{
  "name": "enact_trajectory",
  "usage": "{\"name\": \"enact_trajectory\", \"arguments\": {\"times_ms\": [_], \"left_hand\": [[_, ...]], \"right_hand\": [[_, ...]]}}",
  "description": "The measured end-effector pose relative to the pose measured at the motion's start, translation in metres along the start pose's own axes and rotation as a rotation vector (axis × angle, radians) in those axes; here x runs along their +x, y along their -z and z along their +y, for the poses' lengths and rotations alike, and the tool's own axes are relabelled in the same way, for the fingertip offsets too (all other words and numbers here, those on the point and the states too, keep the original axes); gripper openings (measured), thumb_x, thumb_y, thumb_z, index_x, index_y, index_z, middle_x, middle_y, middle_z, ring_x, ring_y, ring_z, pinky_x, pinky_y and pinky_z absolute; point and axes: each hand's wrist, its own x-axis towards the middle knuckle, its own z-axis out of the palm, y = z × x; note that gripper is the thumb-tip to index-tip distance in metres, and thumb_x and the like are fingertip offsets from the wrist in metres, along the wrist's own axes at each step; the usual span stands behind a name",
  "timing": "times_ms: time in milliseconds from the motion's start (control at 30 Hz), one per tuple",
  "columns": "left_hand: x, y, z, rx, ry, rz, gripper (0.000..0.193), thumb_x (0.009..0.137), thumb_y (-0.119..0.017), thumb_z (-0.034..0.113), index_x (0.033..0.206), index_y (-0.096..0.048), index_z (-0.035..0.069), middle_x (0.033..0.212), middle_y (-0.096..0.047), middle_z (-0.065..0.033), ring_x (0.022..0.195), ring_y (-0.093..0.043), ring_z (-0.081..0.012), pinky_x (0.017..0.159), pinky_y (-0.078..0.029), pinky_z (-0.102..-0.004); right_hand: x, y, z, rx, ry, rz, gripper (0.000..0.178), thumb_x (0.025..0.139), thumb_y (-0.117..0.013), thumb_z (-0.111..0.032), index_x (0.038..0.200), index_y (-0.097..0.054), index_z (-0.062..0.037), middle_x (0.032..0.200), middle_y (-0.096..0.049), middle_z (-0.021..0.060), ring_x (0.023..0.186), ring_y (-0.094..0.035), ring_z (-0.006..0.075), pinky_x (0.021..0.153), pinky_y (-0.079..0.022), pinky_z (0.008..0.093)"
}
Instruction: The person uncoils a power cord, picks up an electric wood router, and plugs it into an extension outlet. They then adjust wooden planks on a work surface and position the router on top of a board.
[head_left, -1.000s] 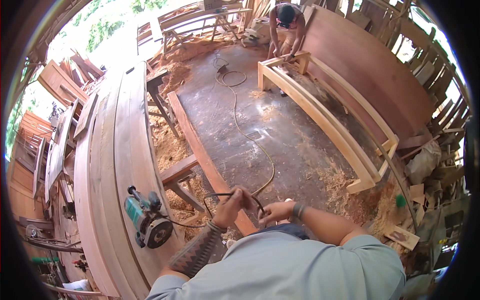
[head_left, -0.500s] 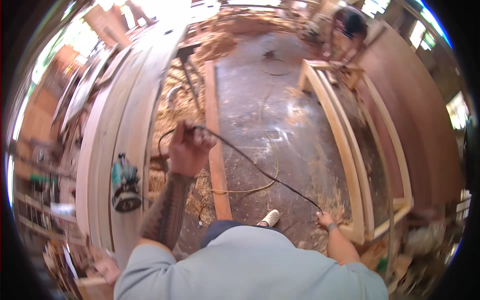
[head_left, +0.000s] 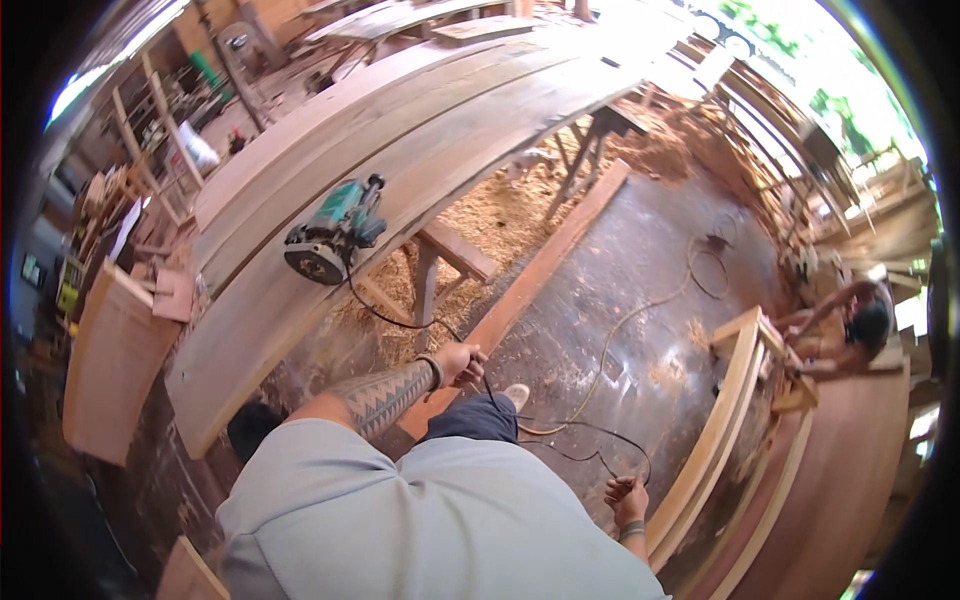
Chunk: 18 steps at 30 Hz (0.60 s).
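A teal-and-black router (head_left: pixel 338 222) lies on its side on wide wooden boards (head_left: pixel 440 140) at the left. Its black power cord (head_left: pixel 400 323) drops off the board edge and runs to my left hand (head_left: pixel 458 364), whose fingers are closed around it. From there the cord loops slackly across the floor in front of me. My right hand (head_left: pixel 626 498), low at the right beside a wooden frame (head_left: pixel 710 440), pinches another part of the same cord.
A long reddish beam (head_left: pixel 560 265) lies on the dark floor, with wood shavings (head_left: pixel 465 240) under the boards. A yellowish cable (head_left: pixel 604 350) curls across the floor. At the right another person (head_left: pixel 845 315) bends over the frame's far end, beside a broad brown panel (head_left: pixel 850 470).
My view has swung left. The cord, stretched fairly straight between my hands before, now hangs in slack loops. My left hand has come down from its raised position; both hands still hold the cord.
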Motion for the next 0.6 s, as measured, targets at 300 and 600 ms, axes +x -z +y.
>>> {"name": "enact_trajectory", "arguments": {"times_ms": [300, 600], "left_hand": [[0.084, -0.027, 0.038, 0.100, 0.092, -0.131, 0.038, 0.108, -0.040, 0.041, 0.112, -0.066, 0.013, 0.076, -0.065, 0.0008, 0.054, -0.055, -0.0130, 0.049, -0.043, -0.0323], [0.123, -0.067, 0.157, 0.149, -0.096, -0.054, 0.039, 0.105, -0.048, 0.041, 0.105, -0.075, 0.013, 0.090, -0.072, -0.0032, 0.068, -0.067, -0.0150, 0.059, -0.052, -0.0327]], "right_hand": [[0.092, -0.049, -0.142, -1.062, -0.031, -0.148, 0.027, 0.102, -0.055, -0.030, 0.093, -0.066, -0.0062, 0.083, -0.071, 0.0079, 0.066, -0.063, 0.0190, 0.059, -0.049, 0.0343], [0.165, -0.104, -0.276, -1.119, -0.074, -0.227, 0.022, 0.098, -0.061, -0.029, 0.095, -0.065, -0.0075, 0.079, -0.068, 0.0044, 0.064, -0.061, 0.0176, 0.060, -0.049, 0.0343]]}}
